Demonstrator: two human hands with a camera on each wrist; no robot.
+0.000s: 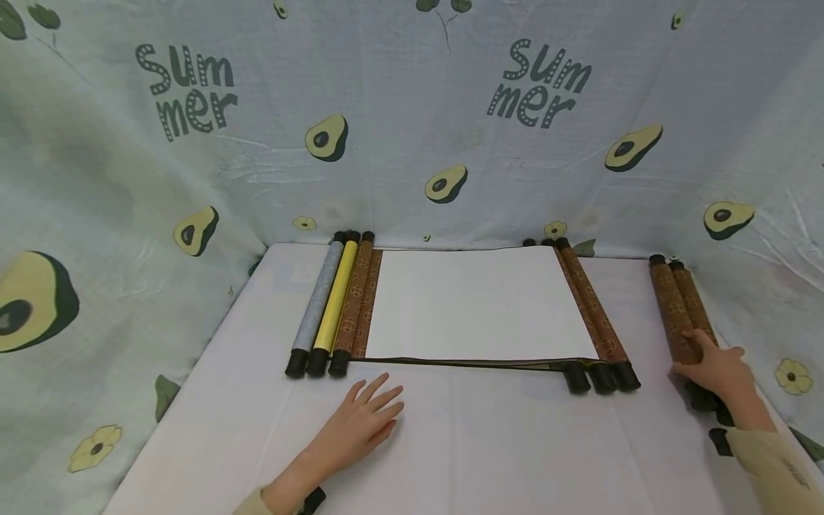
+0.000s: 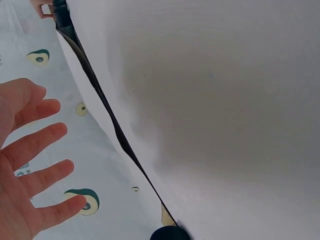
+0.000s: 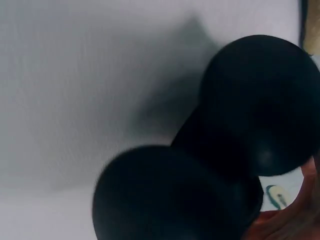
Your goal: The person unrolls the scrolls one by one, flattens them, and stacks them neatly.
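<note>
At the right side of the table my right hand [image 1: 717, 368] grips a brown patterned scroll [image 1: 672, 300], whose two rolled halves lie side by side. Its round black end caps [image 3: 260, 105] fill much of the right wrist view, with the right fingers partly hidden behind them. My left hand [image 1: 357, 429] hovers over the table with fingers spread, holding nothing. Just beyond it lies an unrolled scroll with a white sheet [image 1: 476, 304] between brown rollers [image 1: 355, 300]. In the left wrist view the left hand [image 2: 30, 160] appears beside the sheet's dark edge [image 2: 120, 135].
Left of the brown rollers lie a yellow roller [image 1: 337, 293] and a grey roller [image 1: 318, 297]. Several black roller ends [image 1: 601, 375] cluster at the sheet's right front corner. A hanging cloth [image 1: 386, 93] with avocado prints borders the white table [image 1: 489, 443].
</note>
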